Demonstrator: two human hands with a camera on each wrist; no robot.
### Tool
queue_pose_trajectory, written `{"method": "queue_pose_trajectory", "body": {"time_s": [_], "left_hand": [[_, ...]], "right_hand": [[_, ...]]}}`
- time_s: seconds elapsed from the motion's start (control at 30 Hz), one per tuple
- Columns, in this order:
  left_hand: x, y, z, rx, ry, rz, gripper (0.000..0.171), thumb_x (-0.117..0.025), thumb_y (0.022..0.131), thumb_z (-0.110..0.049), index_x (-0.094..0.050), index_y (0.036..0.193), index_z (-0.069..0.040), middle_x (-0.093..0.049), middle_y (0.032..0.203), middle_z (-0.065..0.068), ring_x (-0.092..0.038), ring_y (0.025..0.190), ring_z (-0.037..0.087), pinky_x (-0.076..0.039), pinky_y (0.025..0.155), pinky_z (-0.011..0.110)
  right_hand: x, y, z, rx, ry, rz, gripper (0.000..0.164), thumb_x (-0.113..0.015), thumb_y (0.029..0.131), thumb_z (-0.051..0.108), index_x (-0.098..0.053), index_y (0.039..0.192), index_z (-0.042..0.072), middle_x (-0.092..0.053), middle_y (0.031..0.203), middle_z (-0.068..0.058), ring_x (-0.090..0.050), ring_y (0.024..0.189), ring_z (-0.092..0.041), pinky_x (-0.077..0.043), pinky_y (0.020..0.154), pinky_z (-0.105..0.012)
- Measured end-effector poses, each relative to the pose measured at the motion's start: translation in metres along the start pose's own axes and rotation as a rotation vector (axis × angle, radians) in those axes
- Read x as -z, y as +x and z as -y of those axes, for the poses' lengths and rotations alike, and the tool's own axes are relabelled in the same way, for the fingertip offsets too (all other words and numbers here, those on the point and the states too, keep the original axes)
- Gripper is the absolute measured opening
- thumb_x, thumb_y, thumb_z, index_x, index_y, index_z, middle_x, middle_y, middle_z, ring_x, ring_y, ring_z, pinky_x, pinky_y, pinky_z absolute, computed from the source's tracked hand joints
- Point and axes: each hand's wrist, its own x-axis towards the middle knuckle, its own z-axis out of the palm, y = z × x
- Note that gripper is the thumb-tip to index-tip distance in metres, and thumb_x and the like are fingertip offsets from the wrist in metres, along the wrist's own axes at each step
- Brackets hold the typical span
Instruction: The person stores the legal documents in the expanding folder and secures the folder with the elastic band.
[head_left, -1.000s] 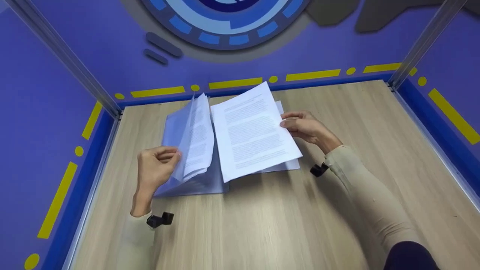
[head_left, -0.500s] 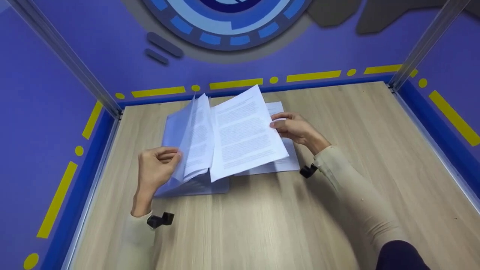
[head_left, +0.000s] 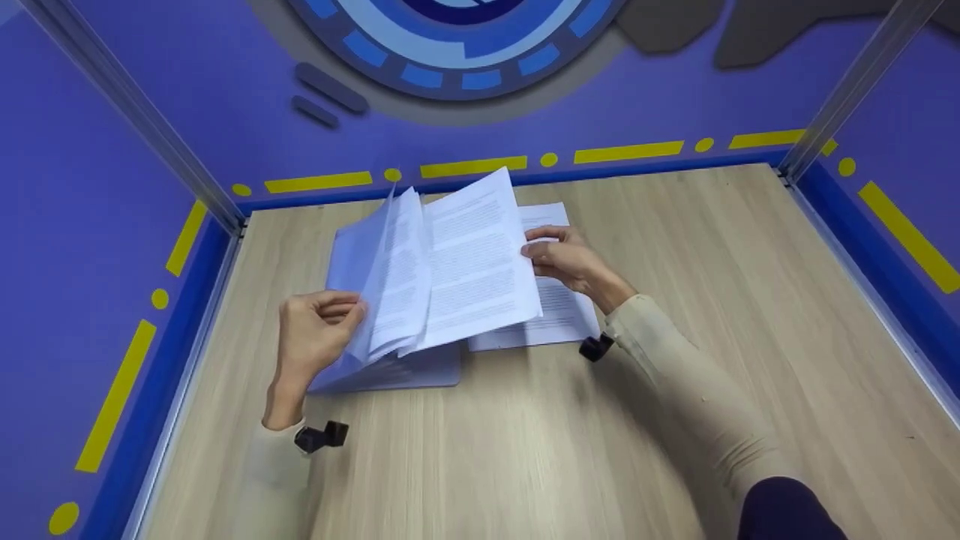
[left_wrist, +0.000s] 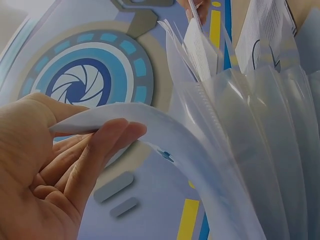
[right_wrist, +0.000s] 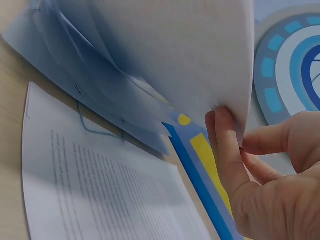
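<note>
A translucent bluish folder of plastic pockets [head_left: 427, 371] stands fanned open on the table, printed pages showing inside. My left hand [head_left: 315, 330] pinches the edge of a plastic leaf [left_wrist: 165, 125], which bows in a curve in the left wrist view; several clear pockets [left_wrist: 260, 125] fan out beyond it. With thumb and fingers, my right hand [head_left: 566, 259] grips the right edge of a printed paper sheet [head_left: 476, 262]. That sheet slants up, its left edge in among the folder's leaves. Under it, more printed paper [right_wrist: 105, 190] lies flat to the folder's right.
The wooden table [head_left: 712, 247] is walled by blue panels [head_left: 645, 97] with yellow marks at the back and sides. Metal posts [head_left: 855, 82] rise at the back corners. Small black cameras [head_left: 598, 347] jut from both wrists over the table.
My right hand has moved left with the printed sheet, bringing its left edge in among the folder's leaves and uncovering more of the paper below. The left hand has hardly moved.
</note>
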Motion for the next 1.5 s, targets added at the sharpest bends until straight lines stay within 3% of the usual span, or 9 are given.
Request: {"method": "queue_pose_trajectory", "body": {"time_s": [0.2, 0.27, 0.37, 0.57, 0.8, 1.07, 1.2, 1.5], "left_hand": [[0.0, 0.003, -0.001, -0.025, 0.035, 0.027, 0.012, -0.082, 0.087, 0.006, -0.082, 0.099, 0.008, -0.08, 0.088, 0.023, -0.081, 0.077, 0.03, -0.059, 0.068, 0.011], [-0.001, 0.005, -0.004, -0.051, 0.061, 0.047, 0.011, -0.081, 0.088, 0.006, -0.082, 0.099, 0.009, -0.08, 0.088, 0.024, -0.08, 0.077, 0.037, -0.057, 0.068, 0.008], [0.0, 0.01, -0.01, -0.083, 0.126, 0.085, 0.011, -0.079, 0.089, 0.005, -0.081, 0.099, 0.01, -0.08, 0.087, 0.024, -0.08, 0.076, 0.037, -0.061, 0.068, 0.015], [-0.002, 0.018, -0.024, -0.132, 0.275, 0.166, 0.012, -0.077, 0.09, 0.004, -0.08, 0.098, 0.012, -0.079, 0.087, 0.025, -0.08, 0.075, 0.035, -0.067, 0.07, 0.047], [-0.006, 0.023, -0.032, -0.179, 0.382, 0.19, 0.012, -0.073, 0.088, 0.008, -0.079, 0.096, 0.014, -0.079, 0.086, 0.028, -0.08, 0.073, 0.036, -0.067, 0.069, 0.047], [-0.012, 0.022, -0.037, -0.221, 0.462, 0.152, 0.01, -0.072, 0.085, 0.012, -0.079, 0.092, 0.014, -0.078, 0.081, 0.026, -0.08, 0.073, 0.037, -0.067, 0.07, 0.048], [-0.014, 0.021, -0.037, -0.262, 0.514, 0.131, 0.01, -0.069, 0.085, 0.013, -0.077, 0.08, 0.011, -0.077, 0.074, 0.022, -0.078, 0.068, 0.032, -0.066, 0.065, 0.046], [-0.016, 0.021, -0.036, -0.263, 0.525, 0.137, 0.013, -0.069, 0.084, 0.014, -0.074, 0.073, 0.009, -0.077, 0.073, 0.021, -0.078, 0.069, 0.032, -0.066, 0.063, 0.045]], "right_hand": [[-0.014, 0.002, -0.006, 0.011, 0.013, -0.005, 0.031, -0.069, 0.098, -0.001, -0.062, 0.128, -0.003, -0.072, 0.087, -0.006, -0.07, 0.072, -0.011, -0.061, 0.063, -0.023], [-0.018, 0.003, -0.009, 0.019, 0.012, -0.003, 0.032, -0.069, 0.097, -0.001, -0.062, 0.128, -0.004, -0.072, 0.089, -0.007, -0.071, 0.074, -0.012, -0.062, 0.065, -0.024], [-0.024, 0.003, -0.011, 0.028, 0.02, 0.008, 0.032, -0.068, 0.097, -0.002, -0.062, 0.128, -0.005, -0.072, 0.092, -0.009, -0.073, 0.077, -0.014, -0.064, 0.069, -0.026], [-0.035, 0.002, -0.013, 0.028, 0.042, 0.03, 0.03, -0.068, 0.097, -0.003, -0.062, 0.127, -0.003, -0.071, 0.095, -0.01, -0.074, 0.079, -0.016, -0.065, 0.072, -0.028], [-0.051, 0.002, -0.016, 0.018, 0.071, 0.056, 0.033, -0.069, 0.097, -0.003, -0.061, 0.13, -0.005, -0.072, 0.1, -0.013, -0.075, 0.084, -0.019, -0.066, 0.077, -0.031], [-0.067, 0.005, -0.02, 0.007, 0.073, 0.059, 0.032, -0.069, 0.098, -0.003, -0.062, 0.129, -0.004, -0.07, 0.101, -0.013, -0.075, 0.084, -0.02, -0.066, 0.076, -0.03], [-0.076, 0.006, -0.02, 0.007, 0.082, 0.064, 0.032, -0.069, 0.098, -0.003, -0.062, 0.129, -0.003, -0.07, 0.102, -0.014, -0.075, 0.085, -0.02, -0.067, 0.077, -0.031], [-0.096, 0.008, -0.026, 0.008, 0.103, 0.057, 0.032, -0.067, 0.099, -0.004, -0.062, 0.131, -0.005, -0.071, 0.097, -0.012, -0.074, 0.08, -0.018, -0.066, 0.075, -0.029]]}}
